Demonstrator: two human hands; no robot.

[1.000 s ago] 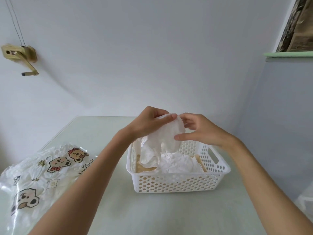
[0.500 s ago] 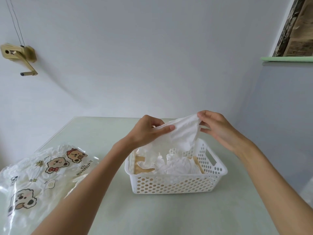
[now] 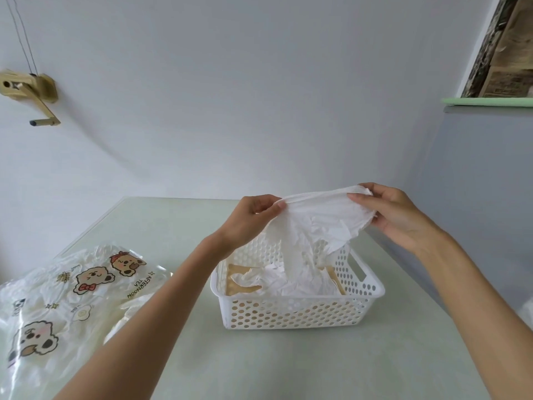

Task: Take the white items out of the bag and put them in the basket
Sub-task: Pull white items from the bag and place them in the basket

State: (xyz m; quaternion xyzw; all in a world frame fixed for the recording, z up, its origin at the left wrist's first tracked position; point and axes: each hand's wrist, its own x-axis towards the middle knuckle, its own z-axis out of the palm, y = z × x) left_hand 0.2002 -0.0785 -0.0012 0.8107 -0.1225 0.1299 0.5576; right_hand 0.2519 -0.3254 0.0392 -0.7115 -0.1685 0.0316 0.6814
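A thin white crinkled item (image 3: 320, 223) is stretched above the white perforated basket (image 3: 291, 313). My left hand (image 3: 253, 217) pinches its left end and my right hand (image 3: 395, 215) pinches its right end. Its lower part hangs down into the basket, where more crumpled white items (image 3: 288, 280) lie on a tan bottom. The clear plastic bag (image 3: 72, 295) printed with cartoon bears lies on the table at the left, with white items showing through it.
The pale green table (image 3: 288, 365) runs to a wall behind and a grey wall on the right. A wooden crank fixture (image 3: 31, 93) hangs on the left wall. A green shelf (image 3: 487, 101) sits upper right.
My hands have pulled apart, the right one moving right and up. The white item went from bunched between them to stretched wide over the basket.
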